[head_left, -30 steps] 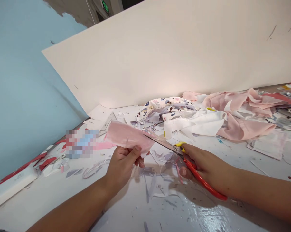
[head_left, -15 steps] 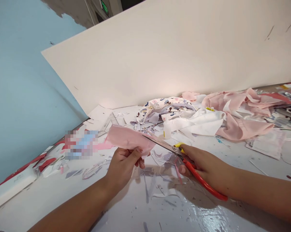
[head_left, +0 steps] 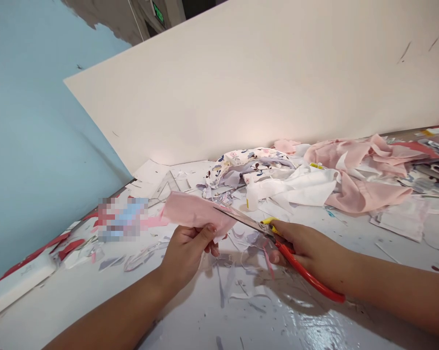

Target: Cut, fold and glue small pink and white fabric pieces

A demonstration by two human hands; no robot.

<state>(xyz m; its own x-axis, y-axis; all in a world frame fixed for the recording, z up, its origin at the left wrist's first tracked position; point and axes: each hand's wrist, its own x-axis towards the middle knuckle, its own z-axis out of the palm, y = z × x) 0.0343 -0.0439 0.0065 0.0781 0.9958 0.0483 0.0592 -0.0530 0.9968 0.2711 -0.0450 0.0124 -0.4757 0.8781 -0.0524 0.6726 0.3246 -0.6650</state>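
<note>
My left hand (head_left: 192, 250) pinches a folded pink piece of fabric (head_left: 190, 210) by its lower edge, thumb on top, holding it above the table. My right hand (head_left: 305, 248) grips a pair of scissors (head_left: 299, 272) with red and yellow handles. The scissor blades point left and lie at the fabric's upper right edge; the tip rests over the pink cloth. Whether the lower blade is behind the fabric I cannot make out.
Fabric scraps and thin offcuts litter the white table (head_left: 190, 321). A floral cloth (head_left: 254, 158), white cloth (head_left: 310, 187) and pink cloth (head_left: 365, 192) lie heaped by a white panel (head_left: 256, 82). A small white bottle (head_left: 252, 196) stands before them; a clear set square (head_left: 168, 183) lies left.
The pink fabric and the scissor tip have dipped very slightly. Both hands keep their grips in nearly the same place.
</note>
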